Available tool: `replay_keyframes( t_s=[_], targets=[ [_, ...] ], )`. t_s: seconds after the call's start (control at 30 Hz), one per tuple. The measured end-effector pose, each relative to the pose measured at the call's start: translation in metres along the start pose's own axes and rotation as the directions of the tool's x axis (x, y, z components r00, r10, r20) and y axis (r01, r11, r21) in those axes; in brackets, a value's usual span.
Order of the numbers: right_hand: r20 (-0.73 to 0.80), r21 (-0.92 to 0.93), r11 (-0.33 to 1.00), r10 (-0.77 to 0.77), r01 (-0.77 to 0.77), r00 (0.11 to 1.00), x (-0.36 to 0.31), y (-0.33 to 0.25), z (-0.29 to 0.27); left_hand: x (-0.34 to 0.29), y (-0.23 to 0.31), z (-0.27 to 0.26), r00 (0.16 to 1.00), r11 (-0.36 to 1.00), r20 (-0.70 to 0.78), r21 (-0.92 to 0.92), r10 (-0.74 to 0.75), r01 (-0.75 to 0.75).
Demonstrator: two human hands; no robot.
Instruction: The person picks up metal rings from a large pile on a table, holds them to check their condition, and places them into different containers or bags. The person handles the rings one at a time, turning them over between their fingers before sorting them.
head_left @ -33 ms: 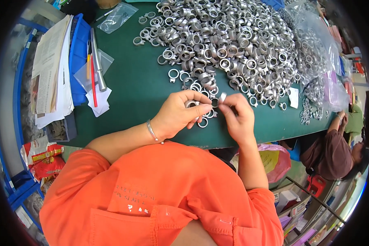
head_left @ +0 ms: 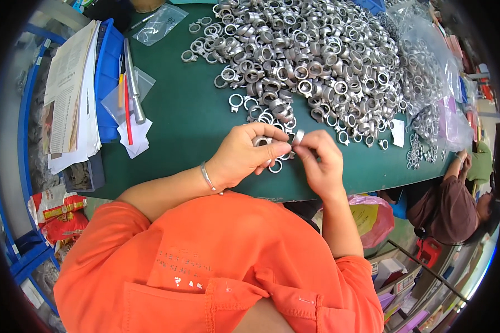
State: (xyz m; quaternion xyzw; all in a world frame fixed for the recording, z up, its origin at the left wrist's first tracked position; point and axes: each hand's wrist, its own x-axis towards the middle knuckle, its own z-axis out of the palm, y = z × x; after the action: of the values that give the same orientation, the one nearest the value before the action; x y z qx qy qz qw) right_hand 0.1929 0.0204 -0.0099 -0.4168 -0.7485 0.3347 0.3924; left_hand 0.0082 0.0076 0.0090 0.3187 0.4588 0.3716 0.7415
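My left hand [head_left: 249,149] is closed, its fingers curled round a silver-grey metal ring [head_left: 259,142] that shows beside the thumb. Thumb and forefinger meet at the tip, close to my right hand. My right hand [head_left: 323,164] pinches another metal ring [head_left: 298,137], held on edge in its fingertips. The two hands are almost touching over the near part of the table. Under and around them lie several loose rings [head_left: 275,166], partly hidden by my left hand. Beyond spreads a large heap of similar rings [head_left: 316,61], many with a small knob on the rim.
On the green table [head_left: 175,105] at left are a tapered metal rod [head_left: 132,83], a red pen [head_left: 126,108] and a blue tray [head_left: 106,77] with papers [head_left: 69,100]. Clear plastic bags [head_left: 453,111] lie at right. Another person [head_left: 453,205] sits at the far right.
The ring in my right hand has moved slightly down and left, closer to my left hand. My left hand has hardly moved.
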Motion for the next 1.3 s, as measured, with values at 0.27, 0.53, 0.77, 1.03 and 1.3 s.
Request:
replay_keyframes(
  t_s=[0.27, 0.53, 0.77, 1.03, 1.3],
  targets=[
    [0.201, 0.634, 0.598, 0.485, -0.49, 0.851, -0.017, -0.023, 0.002, -0.008, -0.011, 0.0, 0.85, 0.772, 0.118, 0.369, 0.513, -0.517],
    [-0.055, 0.454, 0.881, 0.176, -0.132, 0.983, -0.027, -0.039, 0.01, -0.027, -0.014, 0.002, 0.865, 0.814, 0.138, 0.293, 0.482, -0.501],
    [-0.064, 0.146, 0.989, 0.026, -0.017, 0.998, -0.03, -0.041, 0.014, -0.031, -0.016, -0.005, 0.8, 0.725, 0.218, 0.339, 0.559, -0.599],
    [-0.113, -0.282, 0.958, -0.08, 0.045, 0.99, 0.023, -0.007, 0.017, -0.038, -0.015, -0.02, 0.989, 0.962, 0.089, -0.255, 0.122, -0.096],
    [-0.013, -0.313, 0.942, 0.125, -0.122, 0.992, 0.021, 0.01, 0.003, -0.024, -0.014, -0.028, 0.992, 0.851, 0.116, -0.515, -0.049, 0.102]
  ],
)
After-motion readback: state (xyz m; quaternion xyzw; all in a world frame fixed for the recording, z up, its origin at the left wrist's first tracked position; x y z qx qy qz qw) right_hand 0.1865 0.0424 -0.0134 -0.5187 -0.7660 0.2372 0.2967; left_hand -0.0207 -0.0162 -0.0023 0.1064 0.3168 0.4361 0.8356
